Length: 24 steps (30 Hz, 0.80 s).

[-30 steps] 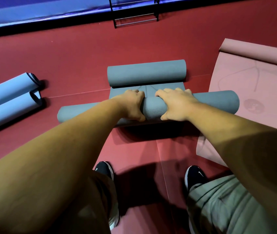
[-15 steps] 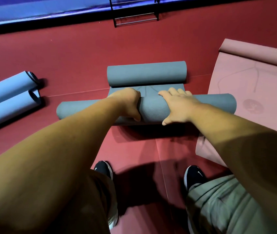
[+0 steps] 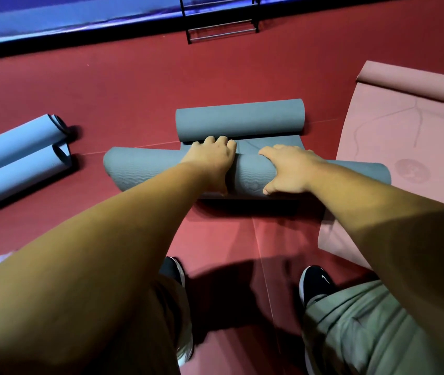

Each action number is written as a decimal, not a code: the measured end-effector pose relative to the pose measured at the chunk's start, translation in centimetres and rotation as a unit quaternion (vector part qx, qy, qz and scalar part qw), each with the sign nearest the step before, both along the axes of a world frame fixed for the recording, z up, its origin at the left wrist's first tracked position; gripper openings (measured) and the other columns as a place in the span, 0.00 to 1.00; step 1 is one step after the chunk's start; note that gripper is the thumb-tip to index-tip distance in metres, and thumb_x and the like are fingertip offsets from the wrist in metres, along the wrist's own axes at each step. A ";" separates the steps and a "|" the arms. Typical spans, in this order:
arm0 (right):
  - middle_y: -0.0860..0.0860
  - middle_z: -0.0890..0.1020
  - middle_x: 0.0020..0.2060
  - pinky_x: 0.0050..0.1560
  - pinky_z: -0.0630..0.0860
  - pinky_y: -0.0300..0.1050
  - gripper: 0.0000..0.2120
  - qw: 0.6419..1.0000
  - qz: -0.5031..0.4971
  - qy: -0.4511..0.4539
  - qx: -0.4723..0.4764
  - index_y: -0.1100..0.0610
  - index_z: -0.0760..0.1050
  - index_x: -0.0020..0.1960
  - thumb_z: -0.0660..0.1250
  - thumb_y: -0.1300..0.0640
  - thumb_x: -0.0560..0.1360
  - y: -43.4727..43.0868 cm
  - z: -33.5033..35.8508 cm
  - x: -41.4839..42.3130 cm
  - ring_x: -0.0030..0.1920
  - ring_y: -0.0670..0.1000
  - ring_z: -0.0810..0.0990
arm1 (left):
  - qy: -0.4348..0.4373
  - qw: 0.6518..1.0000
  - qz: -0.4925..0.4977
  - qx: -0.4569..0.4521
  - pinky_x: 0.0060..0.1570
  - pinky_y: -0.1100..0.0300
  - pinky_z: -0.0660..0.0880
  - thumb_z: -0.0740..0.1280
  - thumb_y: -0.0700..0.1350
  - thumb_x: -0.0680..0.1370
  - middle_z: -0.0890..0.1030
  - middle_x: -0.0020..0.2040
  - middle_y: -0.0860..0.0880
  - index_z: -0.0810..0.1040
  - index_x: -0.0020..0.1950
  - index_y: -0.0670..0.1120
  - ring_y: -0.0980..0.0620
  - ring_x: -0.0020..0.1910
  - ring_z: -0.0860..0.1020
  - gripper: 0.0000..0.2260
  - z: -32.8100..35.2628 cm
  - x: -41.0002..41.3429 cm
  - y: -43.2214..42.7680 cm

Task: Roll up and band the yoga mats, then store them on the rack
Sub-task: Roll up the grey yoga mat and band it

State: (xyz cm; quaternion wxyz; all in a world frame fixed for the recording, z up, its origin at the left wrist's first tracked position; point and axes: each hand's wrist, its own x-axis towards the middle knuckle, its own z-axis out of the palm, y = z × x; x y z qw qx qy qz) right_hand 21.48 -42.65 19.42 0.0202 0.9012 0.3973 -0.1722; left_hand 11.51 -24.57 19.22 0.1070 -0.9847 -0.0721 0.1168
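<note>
A grey yoga mat lay rolled from both ends. Left of it: two rolled blue mats; right: a part-unrolled pink mat; beyond: a rack.

Left lie two rolled mats, right a flat mat.
</note>
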 end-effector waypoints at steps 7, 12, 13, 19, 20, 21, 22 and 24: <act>0.53 0.70 0.72 0.68 0.71 0.60 0.54 1.000 0.000 -0.023 -0.004 0.44 0.56 0.81 0.78 0.32 0.64 -0.2 -1.0 0.2 0.71 0.62 0.72 | -0.024 0.995 0.016 -0.099 0.50 0.47 0.77 0.82 0.58 0.63 0.79 0.58 0.47 0.71 0.54 0.50 0.41 0.57 0.79 0.29 0.6 0.2 0.4; 0.52 0.72 0.69 0.64 0.71 0.60 0.53 0.999 0.013 -0.043 0.016 0.44 0.58 0.76 0.82 0.33 0.60 0.0 -1.2 -0.3 0.68 0.61 0.73 | 0.018 0.989 0.054 -0.139 0.45 0.51 0.76 0.81 0.61 0.62 0.82 0.52 0.51 0.77 0.57 0.52 0.44 0.51 0.80 0.28 1.2 0.5 0.9; 0.51 0.73 0.69 0.63 0.72 0.60 0.51 0.999 0.011 -0.038 0.023 0.45 0.60 0.74 0.83 0.34 0.60 0.1 -1.0 -0.4 0.67 0.61 0.74 | 0.020 0.989 0.054 -0.136 0.47 0.51 0.76 0.81 0.61 0.62 0.82 0.53 0.52 0.78 0.58 0.53 0.44 0.52 0.80 0.29 1.3 0.5 1.0; 0.50 0.77 0.70 0.62 0.75 0.56 0.50 0.999 -0.012 0.010 0.031 0.49 0.63 0.75 0.82 0.36 0.61 0.2 -0.6 -0.2 0.67 0.60 0.78 | 0.036 0.997 0.014 -0.062 0.65 0.42 0.73 0.76 0.67 0.66 0.75 0.68 0.47 0.69 0.73 0.51 0.41 0.68 0.74 0.41 0.6 -0.1 0.5; 0.51 0.78 0.69 0.63 0.76 0.56 0.51 0.999 -0.015 0.021 0.030 0.49 0.63 0.76 0.82 0.36 0.61 0.2 -0.6 -0.2 0.67 0.60 0.78 | 0.042 0.998 0.006 -0.037 0.66 0.41 0.73 0.77 0.69 0.65 0.71 0.71 0.46 0.65 0.77 0.50 0.41 0.70 0.72 0.46 0.4 -0.3 0.3; 0.52 0.78 0.69 0.63 0.76 0.56 0.51 0.999 -0.017 0.032 0.029 0.49 0.63 0.76 0.82 0.35 0.61 0.3 -0.5 -0.2 0.67 0.60 0.78 | 0.048 0.999 0.002 -0.012 0.65 0.40 0.74 0.79 0.70 0.64 0.69 0.71 0.46 0.62 0.79 0.49 0.41 0.71 0.71 0.52 0.2 -0.4 0.1; 0.52 0.78 0.69 0.63 0.76 0.57 0.51 0.999 -0.018 0.038 0.026 0.49 0.63 0.77 0.81 0.35 0.61 0.3 -0.5 -0.2 0.67 0.59 0.78 | 0.049 0.999 0.003 0.006 0.64 0.40 0.75 0.81 0.70 0.62 0.68 0.71 0.46 0.60 0.78 0.49 0.42 0.70 0.71 0.55 0.0 -0.4 0.1; 0.52 0.77 0.69 0.64 0.77 0.57 0.51 0.999 -0.017 0.042 0.024 0.48 0.63 0.77 0.80 0.34 0.60 0.4 -0.5 -0.2 0.67 0.59 0.78 | 0.035 0.999 0.010 0.005 0.60 0.41 0.76 0.83 0.68 0.60 0.69 0.67 0.46 0.62 0.73 0.47 0.42 0.67 0.73 0.52 -0.1 -0.3 0.1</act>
